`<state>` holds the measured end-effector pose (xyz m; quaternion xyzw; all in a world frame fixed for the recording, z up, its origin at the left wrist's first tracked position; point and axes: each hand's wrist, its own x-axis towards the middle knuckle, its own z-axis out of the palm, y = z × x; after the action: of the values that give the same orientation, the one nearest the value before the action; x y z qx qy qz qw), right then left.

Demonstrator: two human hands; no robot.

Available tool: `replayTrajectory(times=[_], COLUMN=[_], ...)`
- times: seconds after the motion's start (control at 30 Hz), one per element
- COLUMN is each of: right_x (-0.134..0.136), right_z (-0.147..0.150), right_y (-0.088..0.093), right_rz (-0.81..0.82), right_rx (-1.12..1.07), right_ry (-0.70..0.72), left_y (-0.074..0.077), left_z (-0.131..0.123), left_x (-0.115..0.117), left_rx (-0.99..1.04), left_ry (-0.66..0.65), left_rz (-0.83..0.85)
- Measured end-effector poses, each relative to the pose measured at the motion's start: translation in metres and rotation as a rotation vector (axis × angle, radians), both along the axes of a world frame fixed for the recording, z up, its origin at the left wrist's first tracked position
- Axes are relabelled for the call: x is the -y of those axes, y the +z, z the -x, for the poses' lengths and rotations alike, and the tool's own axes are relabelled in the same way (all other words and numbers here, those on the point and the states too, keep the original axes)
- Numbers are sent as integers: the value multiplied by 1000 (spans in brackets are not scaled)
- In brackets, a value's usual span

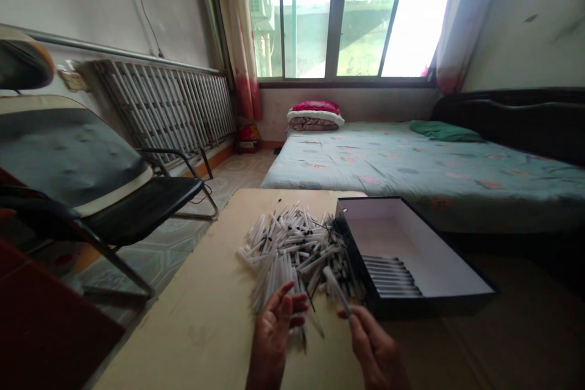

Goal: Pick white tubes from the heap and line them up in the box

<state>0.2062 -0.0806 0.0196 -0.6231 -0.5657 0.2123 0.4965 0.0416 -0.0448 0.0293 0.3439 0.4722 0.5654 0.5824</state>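
Just left of the shallow black cardboard box (434,306), the right hand (372,347) has its grip pinched on one thin white plastic tube (333,285) near its lower end. The tube looks light, stiff and slick, so it is probably best held mid-length. The left hand (274,326), fingers apart, rests on the pile of like tubes (292,244).

Bedroom, daylight from the window (338,15).
Bed (411,170) below the window; radiator (169,106) and chair (91,189) to the bed's left, over tiled floor (237,173).

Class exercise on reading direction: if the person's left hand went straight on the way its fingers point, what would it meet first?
The left hand would probably meet the pile of white pens lying just ahead.
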Motion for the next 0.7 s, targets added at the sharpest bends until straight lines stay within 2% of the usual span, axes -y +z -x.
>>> replayTrajectory(times=[0.07, 0.13, 0.2, 0.23, 0.27, 0.3, 0.43, 0.57, 0.7], right_x=[-17, -43, -73, -89, -103, -116, -152, -169, -177], right_z=[-40, -83, -120, -133, -144, -150, -148, -133, -132], right_y=[25, 47, 61, 64, 64, 63, 48, 31, 19], right_rz=[-35, 32, 133, 242, 361, 415, 523, 587, 615], right_rx=[114, 304, 610, 801, 971, 1032, 1144, 1197, 1199], right_ry=[-39, -49, -12, -3, -11, -5, 116, 216, 259], left_y=[-4, -11, -19, -24, -29, -34, -49, -56, -58], left_z=[14, 30, 46, 52, 58, 62, 70, 70, 71], left_x=[1, 1, 1, 1, 1, 1, 1, -2, -5], left_rx=[-122, -211, -269, -296, -310, -324, -361, -365, -357], left_ry=[111, 223, 307, 349, 378, 407, 424, 410, 406], left_rz=[-34, -59, -62, -62, -62, -63, -53, -44, -32])
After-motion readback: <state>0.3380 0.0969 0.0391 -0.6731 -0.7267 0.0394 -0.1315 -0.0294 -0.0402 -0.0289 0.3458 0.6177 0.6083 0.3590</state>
